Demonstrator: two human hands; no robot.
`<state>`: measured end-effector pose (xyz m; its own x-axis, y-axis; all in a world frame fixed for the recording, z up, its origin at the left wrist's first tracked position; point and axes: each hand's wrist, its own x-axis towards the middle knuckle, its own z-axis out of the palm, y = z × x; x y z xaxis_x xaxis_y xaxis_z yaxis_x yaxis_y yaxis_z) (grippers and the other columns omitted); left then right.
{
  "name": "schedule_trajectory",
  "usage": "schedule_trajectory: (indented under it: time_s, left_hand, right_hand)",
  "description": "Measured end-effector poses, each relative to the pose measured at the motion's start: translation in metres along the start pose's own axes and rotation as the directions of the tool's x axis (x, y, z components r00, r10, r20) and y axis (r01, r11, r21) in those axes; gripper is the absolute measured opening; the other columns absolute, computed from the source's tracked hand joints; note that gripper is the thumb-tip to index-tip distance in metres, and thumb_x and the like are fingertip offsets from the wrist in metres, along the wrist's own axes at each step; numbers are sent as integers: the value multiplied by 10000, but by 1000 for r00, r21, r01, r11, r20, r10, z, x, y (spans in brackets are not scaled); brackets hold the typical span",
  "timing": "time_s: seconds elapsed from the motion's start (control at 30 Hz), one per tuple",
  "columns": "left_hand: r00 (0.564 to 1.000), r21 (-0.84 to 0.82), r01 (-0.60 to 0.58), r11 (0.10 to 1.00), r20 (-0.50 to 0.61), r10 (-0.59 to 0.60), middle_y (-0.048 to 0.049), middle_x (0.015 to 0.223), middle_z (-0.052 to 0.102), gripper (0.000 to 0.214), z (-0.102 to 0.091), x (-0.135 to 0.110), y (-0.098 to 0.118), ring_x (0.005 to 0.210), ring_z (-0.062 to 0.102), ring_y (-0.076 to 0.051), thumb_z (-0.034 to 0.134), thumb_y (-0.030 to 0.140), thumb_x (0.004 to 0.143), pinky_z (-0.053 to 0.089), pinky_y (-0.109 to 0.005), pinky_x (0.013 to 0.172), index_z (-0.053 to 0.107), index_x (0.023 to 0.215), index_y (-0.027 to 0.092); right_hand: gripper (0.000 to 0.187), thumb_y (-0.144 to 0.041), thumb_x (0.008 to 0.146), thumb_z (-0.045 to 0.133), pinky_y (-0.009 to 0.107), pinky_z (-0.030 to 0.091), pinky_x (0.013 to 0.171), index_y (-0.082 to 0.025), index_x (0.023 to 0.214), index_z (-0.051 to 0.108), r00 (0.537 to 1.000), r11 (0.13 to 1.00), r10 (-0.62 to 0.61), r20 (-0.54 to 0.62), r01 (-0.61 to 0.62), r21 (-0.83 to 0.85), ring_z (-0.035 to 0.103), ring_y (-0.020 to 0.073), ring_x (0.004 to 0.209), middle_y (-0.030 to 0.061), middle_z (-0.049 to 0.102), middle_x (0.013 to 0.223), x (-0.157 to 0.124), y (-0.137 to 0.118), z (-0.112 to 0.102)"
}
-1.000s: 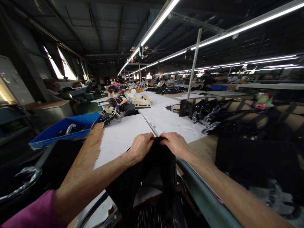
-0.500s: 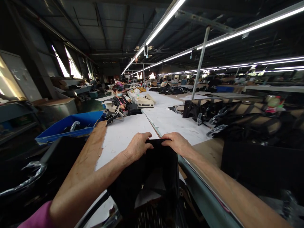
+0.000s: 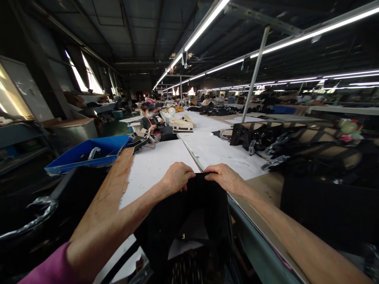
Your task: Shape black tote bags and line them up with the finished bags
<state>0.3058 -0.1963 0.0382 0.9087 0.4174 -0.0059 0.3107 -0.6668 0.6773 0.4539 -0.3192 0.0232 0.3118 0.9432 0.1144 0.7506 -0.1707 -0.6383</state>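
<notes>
A black fabric bag (image 3: 160,225) stands at the near end of the white-covered table, with its opening facing me. My left hand (image 3: 179,176) pinches the bag's far top edge between thumb and fingers. A short way to the right, my right hand (image 3: 223,176) grips the same edge, thumb below and fingers on top. Between the two hands a short stretch of the black rim shows. A small shiny metal piece glints in the front of the bag. The bag's dark inside is hard to make out.
Black bags with tan panels (image 3: 314,134) line the table's right side. At left are a blue bin (image 3: 85,156) and a black bag with clear-wrapped handle (image 3: 74,197). Beige and black pieces (image 3: 182,125) lie ahead, near a seated co-worker (image 3: 149,120). A metal post (image 3: 256,75) rises at right.
My left hand has shifted a little to the right along the bag's edge, and its fingers have closed onto it. My right hand still holds the edge; the view has shifted slightly.
</notes>
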Motion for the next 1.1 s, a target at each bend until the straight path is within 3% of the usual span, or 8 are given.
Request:
schedule_trajectory:
  time_s: [0.23, 0.4, 0.57, 0.8, 0.9, 1.0, 1.1]
  left_hand:
    - [1000, 45, 25, 999, -20, -24, 5, 405, 527, 296, 3, 1, -2, 312, 454, -88, 406, 286, 748, 361, -178, 364, 646, 830, 132]
    - [997, 210, -41, 977, -48, 52, 17, 379, 513, 304, 5, -3, 6, 341, 466, -85, 371, 273, 771, 400, -196, 476, 648, 778, 148]
    - [993, 313, -56, 948, -86, 86, 4, 425, 540, 291, 6, -6, 15, 440, 530, -112, 378, 250, 767, 415, -214, 560, 649, 720, 154]
    - [995, 217, -41, 975, -82, 60, 20, 386, 490, 282, 6, -7, 14, 411, 501, -103, 394, 265, 768, 401, -203, 524, 647, 706, 157]
    - [993, 82, -77, 994, -86, 84, 23, 517, 559, 240, 6, -11, 10, 382, 469, -85, 447, 291, 741, 375, -199, 459, 624, 839, 161]
    - [958, 59, -138, 989, -246, 148, 4, 784, 610, 322, -1, -19, 8, 476, 493, -82, 558, 325, 661, 375, -202, 482, 580, 948, 180]
    - [902, 198, -68, 978, -406, 145, -19, 924, 587, 431, -15, -29, 7, 625, 516, -117, 618, 332, 589, 388, -229, 579, 571, 993, 187]
  right_hand:
    - [201, -303, 715, 471, 218, 317, 550, -231, 798, 639, 1000, 999, 11, -11, -11, -44, 505, 125, 626, -34, 581, 654, -1, -2, 1]
    - [218, -272, 727, 473, 222, 329, 614, -277, 876, 632, 995, 985, -46, -88, 30, -169, 529, 132, 724, -35, 624, 765, -3, -9, 1]
    - [183, -340, 696, 544, 214, 319, 577, -289, 835, 652, 997, 967, -53, -56, 37, -250, 532, 128, 702, -46, 626, 717, 0, -16, 0]
    - [217, -301, 741, 468, 212, 328, 583, -249, 801, 670, 996, 979, -76, -48, 66, -191, 518, 113, 638, -36, 601, 634, 6, -12, 0]
    - [234, -323, 738, 460, 217, 323, 577, -240, 797, 671, 997, 982, -62, -42, 53, -183, 509, 118, 633, -32, 590, 628, 6, -11, -1]
    - [230, -341, 734, 468, 216, 314, 571, -233, 770, 667, 998, 981, -45, -55, 33, -193, 502, 119, 637, -28, 585, 629, 4, -15, -2]
    - [215, -345, 733, 474, 213, 305, 560, -234, 735, 658, 996, 977, -15, -84, -3, -214, 495, 118, 638, -28, 575, 622, 1, -20, -2]
